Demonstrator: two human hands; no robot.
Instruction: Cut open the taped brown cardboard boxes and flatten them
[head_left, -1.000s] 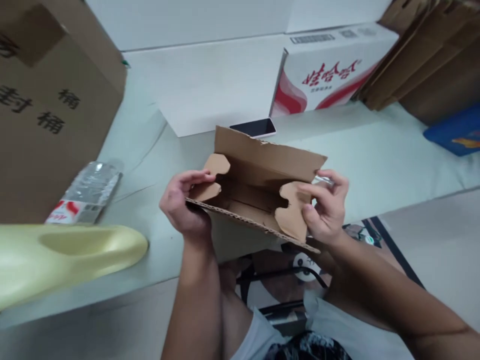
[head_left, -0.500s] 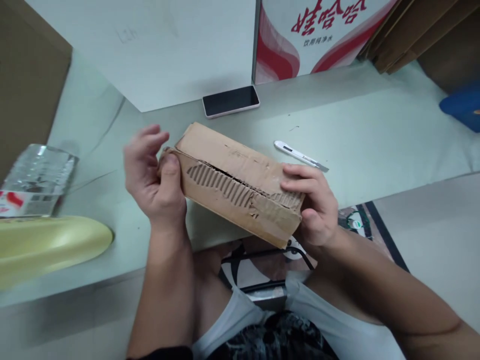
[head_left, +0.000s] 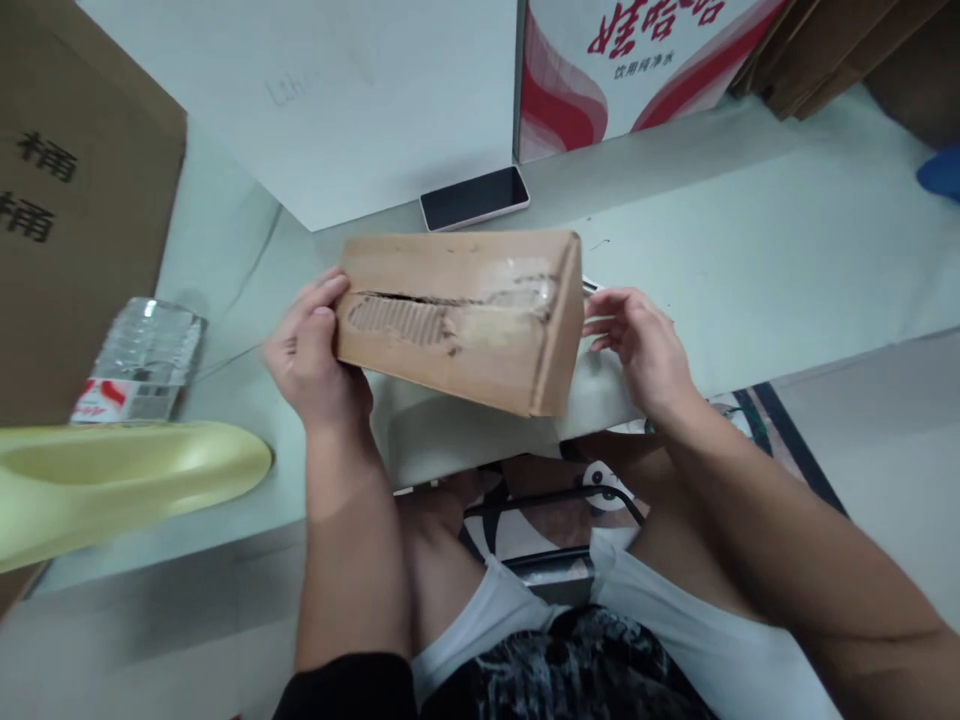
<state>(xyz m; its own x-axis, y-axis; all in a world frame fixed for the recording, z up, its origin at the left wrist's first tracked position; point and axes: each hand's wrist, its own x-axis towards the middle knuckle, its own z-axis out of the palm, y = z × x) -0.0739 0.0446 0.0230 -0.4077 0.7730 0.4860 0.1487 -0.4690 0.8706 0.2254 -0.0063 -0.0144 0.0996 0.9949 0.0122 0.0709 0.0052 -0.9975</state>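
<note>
The cardboard box [head_left: 457,325] was found raised above the pale green table [head_left: 780,250], near its front edge, closed and tilted. The left hand [head_left: 307,345] held its left end firmly, thumb on the face toward the wearer and fingers over the upper edge. The right hand [head_left: 645,345] stood loosely spread just beside the right end, gripping nothing visible; whether a fingertip touched the cardboard could not be told. A dark split ran along the seam, and below it a patch of surface paper was missing (corrugation plainly exposed). A thin white item [head_left: 591,285] showed between box and right hand, mostly hidden. A phone [head_left: 476,198] lay behind the box, by the foot of a white panel [head_left: 360,110]. A clear plastic bottle [head_left: 146,350] was noted to the left, beyond a yellow object [head_left: 150,480].
</note>
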